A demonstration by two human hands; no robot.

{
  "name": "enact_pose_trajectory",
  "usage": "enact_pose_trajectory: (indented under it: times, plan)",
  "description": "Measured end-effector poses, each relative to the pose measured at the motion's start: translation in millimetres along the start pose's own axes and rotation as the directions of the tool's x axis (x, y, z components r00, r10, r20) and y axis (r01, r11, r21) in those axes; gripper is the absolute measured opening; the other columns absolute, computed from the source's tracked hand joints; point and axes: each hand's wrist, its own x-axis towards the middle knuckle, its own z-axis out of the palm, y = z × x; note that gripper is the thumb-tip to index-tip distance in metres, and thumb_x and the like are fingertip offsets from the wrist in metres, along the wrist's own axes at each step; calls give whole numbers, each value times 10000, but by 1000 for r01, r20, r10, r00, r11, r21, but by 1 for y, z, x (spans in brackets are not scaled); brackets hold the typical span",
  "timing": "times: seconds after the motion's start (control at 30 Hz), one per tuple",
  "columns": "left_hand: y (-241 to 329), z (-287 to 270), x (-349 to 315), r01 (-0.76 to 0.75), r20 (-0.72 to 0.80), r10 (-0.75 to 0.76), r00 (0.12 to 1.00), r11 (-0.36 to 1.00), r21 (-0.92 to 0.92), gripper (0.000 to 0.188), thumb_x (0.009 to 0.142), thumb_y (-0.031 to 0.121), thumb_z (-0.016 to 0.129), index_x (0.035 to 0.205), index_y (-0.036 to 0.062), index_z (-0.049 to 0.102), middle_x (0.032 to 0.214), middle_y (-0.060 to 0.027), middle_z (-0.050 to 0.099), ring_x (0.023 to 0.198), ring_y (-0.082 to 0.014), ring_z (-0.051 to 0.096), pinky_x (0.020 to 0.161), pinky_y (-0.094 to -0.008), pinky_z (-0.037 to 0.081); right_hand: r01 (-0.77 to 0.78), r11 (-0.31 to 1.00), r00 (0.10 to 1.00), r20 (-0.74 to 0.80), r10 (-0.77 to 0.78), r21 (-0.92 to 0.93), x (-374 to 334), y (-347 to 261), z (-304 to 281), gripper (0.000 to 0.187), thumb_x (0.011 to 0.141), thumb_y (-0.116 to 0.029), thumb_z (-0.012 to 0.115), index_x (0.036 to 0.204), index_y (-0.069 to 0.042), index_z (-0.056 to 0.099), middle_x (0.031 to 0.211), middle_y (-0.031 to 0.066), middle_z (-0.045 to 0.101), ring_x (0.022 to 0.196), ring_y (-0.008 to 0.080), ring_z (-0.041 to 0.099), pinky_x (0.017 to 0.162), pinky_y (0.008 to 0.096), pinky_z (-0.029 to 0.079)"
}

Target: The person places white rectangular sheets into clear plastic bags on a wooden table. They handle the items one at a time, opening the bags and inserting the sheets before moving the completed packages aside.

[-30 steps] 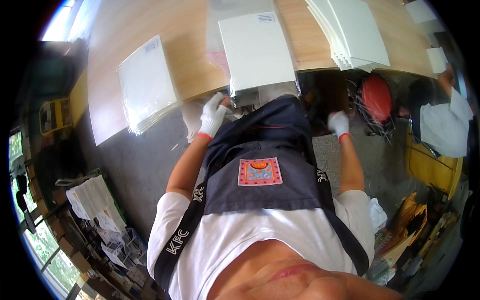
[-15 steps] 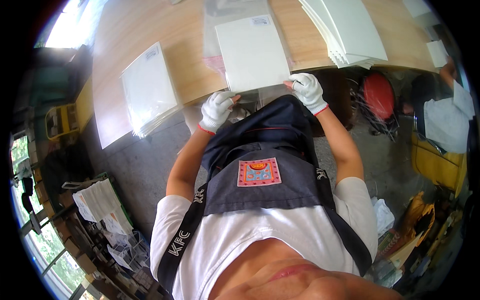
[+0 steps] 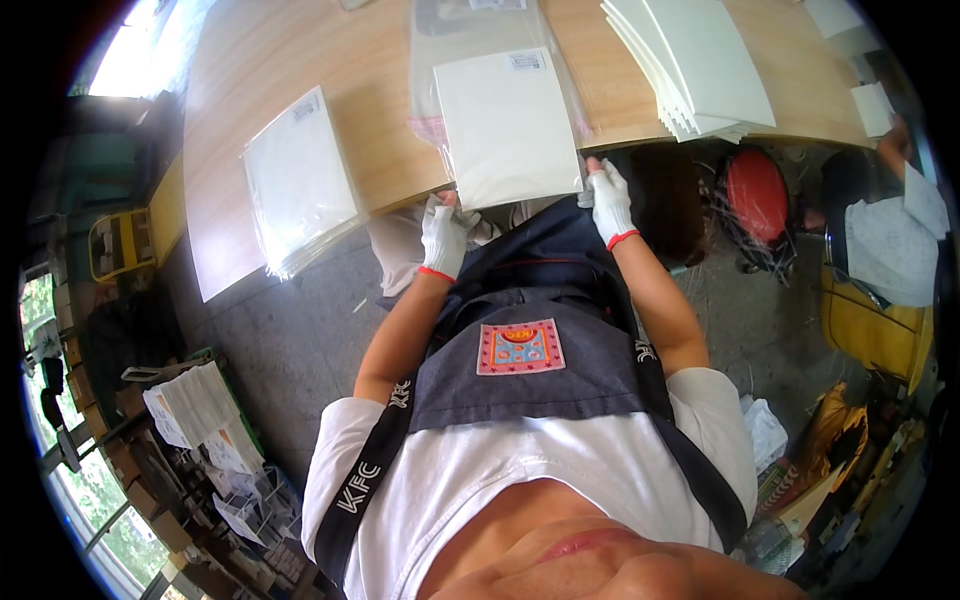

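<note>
A flat white board (image 3: pixel 508 135) with a small label near its far edge lies at the front of the table, its near edge overhanging toward me. It looks wrapped in clear plastic. My left hand (image 3: pixel 443 235), in a white knit glove with bare fingertips, closes on its near left corner. On the opposite near corner, my right hand (image 3: pixel 607 200), gloved the same way, is closed with the thumb up; the fingers are partly hidden. Under and beyond the board lie clear plastic bags (image 3: pixel 440 40) with a pinkish strip.
Wrapped white boards (image 3: pixel 300 180) are stacked to the left, over the edge of the wooden table (image 3: pixel 225 130). A fanned stack of white boards (image 3: pixel 700 65) stands at the right. A red stool (image 3: pixel 757 195) and another person's arm (image 3: pixel 893 145) are farther right.
The white board has slid toward me, exposing more plastic and another label beyond it. My left hand has moved inward and slightly lower; my right hand has turned and come slightly nearer.
</note>
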Motion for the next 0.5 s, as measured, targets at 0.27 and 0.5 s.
enact_pose_trajectory:
  times: [0.27, 0.5]
  plan:
    - [59, 42, -31, -274, 220, 172, 960, 729, 627, 222, 906, 211, 571, 1023, 35, 504, 766, 1, 479, 556, -80, 466, 497, -235, 432, 95, 909, 945, 323, 45, -405, -7, -30, -10, 225, 895, -305, 587, 931, -84, 568, 650, -25, 540, 485, 60, 535, 428, 215, 440]
    - [148, -34, -62, -580, 102, 630, 770, 623, 525, 311, 897, 85, 538, 1186, -32, 531, 1090, -87, 584, 960, -139, 536, 820, -255, 439, 25, 982, 731, 674, 109, -186, -50, -47, 109, 124, 906, -164, 563, 944, -46, 576, 728, -20, 539, 592, 70, 515, 529, 225, 436]
